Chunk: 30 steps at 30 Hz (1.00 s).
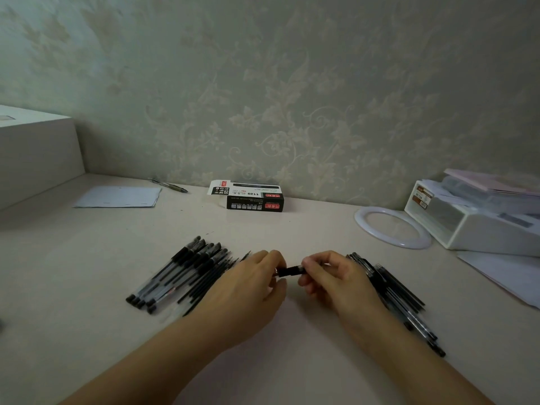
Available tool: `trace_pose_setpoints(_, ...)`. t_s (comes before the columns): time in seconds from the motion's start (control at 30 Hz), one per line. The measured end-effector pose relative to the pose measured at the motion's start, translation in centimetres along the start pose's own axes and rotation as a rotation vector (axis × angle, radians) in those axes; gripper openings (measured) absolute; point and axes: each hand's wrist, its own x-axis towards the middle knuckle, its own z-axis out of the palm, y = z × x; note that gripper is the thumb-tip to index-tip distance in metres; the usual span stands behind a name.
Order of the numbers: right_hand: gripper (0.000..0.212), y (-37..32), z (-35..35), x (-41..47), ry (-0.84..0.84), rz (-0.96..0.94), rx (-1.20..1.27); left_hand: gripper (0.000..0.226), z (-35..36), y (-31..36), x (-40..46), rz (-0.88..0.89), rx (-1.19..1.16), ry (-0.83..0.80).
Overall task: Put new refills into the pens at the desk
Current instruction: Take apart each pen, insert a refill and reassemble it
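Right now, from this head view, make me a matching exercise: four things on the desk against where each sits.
Things:
1. black pen box
2. white ring
3. sheet of paper
4. pen being worked on

Places:
A. far left, near a lone pen by the wall
B. pinched between the left hand and right hand
C. far centre, close to the wall
D. right side, beside the white storage box

Pairs: 1-C, 2-D, 3-A, 4-B
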Motion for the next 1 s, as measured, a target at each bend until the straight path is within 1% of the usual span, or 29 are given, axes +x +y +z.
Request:
trace_pose_setpoints(0.1, 0.014, 0.1, 0.6, -0.2, -0.074, -0.028, 0.025, 0.023, 0.0, -0.2, 0.1, 0.03, 0.031, -0.034)
trace_pose_setpoints(0.2, 0.014, -0.1, 0.9, -0.3, -0.078, -0.073, -0.013, 0.033, -0.1, -0.3, 0.3, 0.029, 0.193, 0.025)
trace_pose_setpoints(0.3, 0.012, -0.3, 1.1, -0.4, -0.03, -0.128, 0.006, 0.052, -0.2, -0.4, 0.6, -0.004, 0.324, 0.097)
trace_pose_setpoints(0.37, 0.01, -0.5, 1.1, -0.4, 0.036, -0.185, 0.0, 0.065, -0.6, -0.8, 0.9, -0.075, 0.355, 0.126)
trace_pose_setpoints(0.4, 0.009, -0.6, 1.0, -0.4, 0.071, -0.207, -0.008, 0.068, -0.7, -1.0, 1.0, -0.106, 0.354, 0.133)
trace_pose_setpoints(0.47, 0.007, -0.5, 0.6, -0.2, 0.134, -0.214, 0.003, 0.066, -1.0, -1.1, 1.2, -0.141, 0.329, 0.143)
trace_pose_setpoints(0.53, 0.001, -0.3, 0.1, 0.0, 0.166, -0.201, -0.054, 0.059, -1.1, -0.9, 1.2, -0.148, 0.311, 0.128)
trace_pose_setpoints(0.57, 0.005, 0.0, -0.2, 0.1, 0.173, -0.205, -0.138, 0.054, -1.1, -0.8, 1.1, -0.146, 0.29, 0.116)
trace_pose_setpoints(0.63, 0.01, 0.5, -0.6, 0.2, 0.153, -0.246, -0.398, 0.04, -1.0, -0.7, 0.8, -0.135, 0.224, 0.09)
trace_pose_setpoints(0.7, 0.009, 0.9, -0.5, 0.1, 0.109, -0.288, -0.631, 0.026, -1.0, -0.7, 0.6, -0.128, 0.179, 0.064)
trace_pose_setpoints(0.77, 0.007, 1.1, -0.4, 0.1, 0.082, -0.323, -0.745, 0.018, -0.9, -0.8, 0.6, -0.119, 0.164, 0.044)
trace_pose_setpoints(0.9, 0.006, 1.3, -0.2, 0.2, 0.043, -0.357, -0.866, 0.015, -0.7, -0.7, 0.5, -0.088, 0.163, -0.006)
trace_pose_setpoints(1.0, 0.012, 1.1, -0.2, 0.3, 0.068, -0.37, -0.818, 0.014, -0.7, -0.7, 0.5, -0.092, 0.15, -0.023)
